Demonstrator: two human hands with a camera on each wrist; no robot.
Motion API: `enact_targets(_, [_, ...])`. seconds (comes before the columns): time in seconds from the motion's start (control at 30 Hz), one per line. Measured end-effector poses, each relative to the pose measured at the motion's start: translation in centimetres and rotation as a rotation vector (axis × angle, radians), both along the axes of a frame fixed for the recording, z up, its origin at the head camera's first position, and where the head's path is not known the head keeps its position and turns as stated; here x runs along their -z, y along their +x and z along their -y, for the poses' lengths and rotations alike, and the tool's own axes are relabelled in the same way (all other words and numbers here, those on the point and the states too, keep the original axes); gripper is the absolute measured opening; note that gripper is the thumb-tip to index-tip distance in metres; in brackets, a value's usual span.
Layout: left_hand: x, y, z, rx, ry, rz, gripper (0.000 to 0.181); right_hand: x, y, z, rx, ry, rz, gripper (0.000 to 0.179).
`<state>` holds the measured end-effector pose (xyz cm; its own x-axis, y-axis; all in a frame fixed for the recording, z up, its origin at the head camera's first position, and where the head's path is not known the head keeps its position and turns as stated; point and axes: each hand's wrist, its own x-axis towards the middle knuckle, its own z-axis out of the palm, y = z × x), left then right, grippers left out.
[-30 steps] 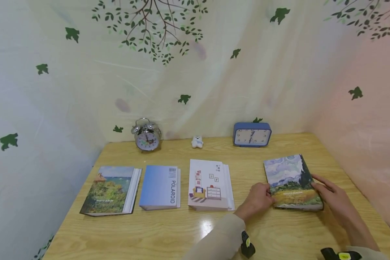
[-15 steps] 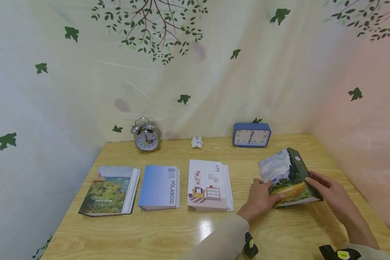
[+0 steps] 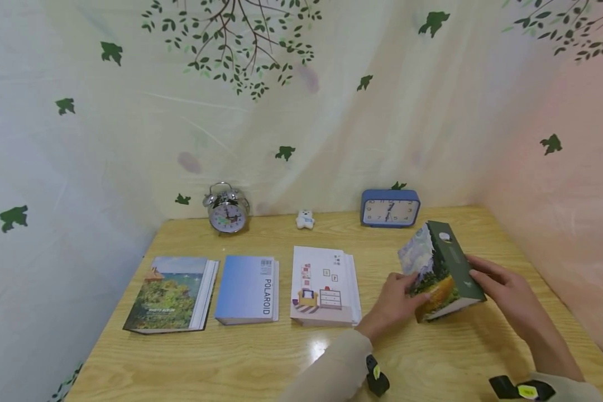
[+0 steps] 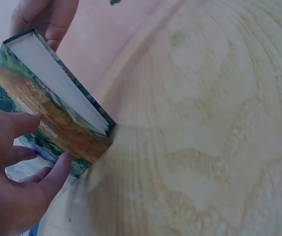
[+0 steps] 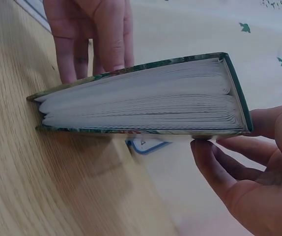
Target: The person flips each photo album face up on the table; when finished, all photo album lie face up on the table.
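A thick photo album [image 3: 454, 268] with a painted landscape cover and dark green spine stands tilted on its fore-edge at the table's right, spine raised. My right hand [image 3: 507, 296] pinches it at the spine side; in the right wrist view, fingers [image 5: 207, 162] reach under the back cover. My left hand [image 3: 394, 304] touches the front cover with extended fingers; in the left wrist view its thumb [image 4: 25, 123] lies against the painted field. White page edges [image 5: 146, 101] show between the covers.
To the left lie a white album [image 3: 321, 285] with a room drawing, a blue POLAROID album [image 3: 243, 290] and a seaside-cover album [image 3: 171, 296]. Behind stand a twin-bell alarm clock [image 3: 228, 212], a small white bear figure [image 3: 305, 219] and a blue clock [image 3: 389, 208].
The landscape album has gone from lying nearly flat to tilting up onto its fore-edge, its spine now facing up. My left hand has shifted from its side edge onto the front cover.
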<state>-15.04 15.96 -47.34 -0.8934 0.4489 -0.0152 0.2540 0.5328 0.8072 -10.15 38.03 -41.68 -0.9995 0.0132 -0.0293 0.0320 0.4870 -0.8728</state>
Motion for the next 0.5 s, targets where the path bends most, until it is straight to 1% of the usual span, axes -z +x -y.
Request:
enact_targets(0.1, [-0.5, -0.1, 0.3, 0.015, 0.027, 0.000, 0.055, -0.3, 0.0, 0.6, -0.007, -0.014, -0.026, 0.059])
enact_targets(0.23, [-1.7, -0.1, 0.8, 0.042, 0.120, 0.030, 0.055, -0.7, -0.1, 1.6, 0.000, 0.021, -0.027, 0.059])
enact_targets(0.27, [-2.1, -0.1, 1.0, 0.044, 0.148, 0.047, 0.055, -0.8, -0.2, 1.8, -0.001, 0.034, -0.028, 0.059])
enact_targets(0.37, [-3.3, 0.0, 1.4, 0.040, 0.221, 0.098, 0.057, -1.0, -0.3, 2.6, -0.013, 0.049, -0.026, 0.059])
enact_targets(0.5, [-4.4, 0.0, 2.0, 0.024, 0.259, 0.101, 0.057, -1.2, -0.5, 3.6, -0.043, 0.053, -0.039, 0.058])
